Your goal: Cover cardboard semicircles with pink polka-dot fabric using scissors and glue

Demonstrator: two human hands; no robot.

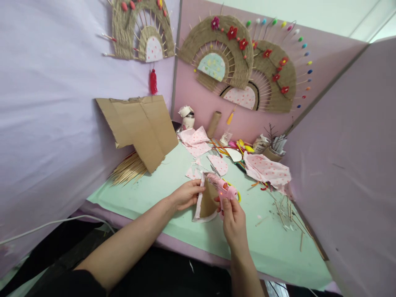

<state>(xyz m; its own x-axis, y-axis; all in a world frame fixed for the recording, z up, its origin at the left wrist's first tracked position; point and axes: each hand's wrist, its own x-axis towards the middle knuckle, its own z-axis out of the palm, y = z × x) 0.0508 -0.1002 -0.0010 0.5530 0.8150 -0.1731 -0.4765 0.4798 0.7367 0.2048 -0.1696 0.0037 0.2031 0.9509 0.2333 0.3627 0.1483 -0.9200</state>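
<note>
My left hand grips the left edge of a half-round cardboard piece, whose brown side faces me and whose rim is wrapped in pale fabric. In my right hand is a pink hot glue gun, its nozzle over the upper part of the cardboard piece. An orange light glows on the gun's side. The gun hides part of the piece's right side. Just beyond lie a fabric-covered, rounded piece with pink dots and small fabric scraps.
A large cardboard sheet leans at the left above a bundle of wooden skewers. Dotted fabric lies at the right, near loose sticks. Twine-wound fans hang on the back wall. A white cord runs at lower left.
</note>
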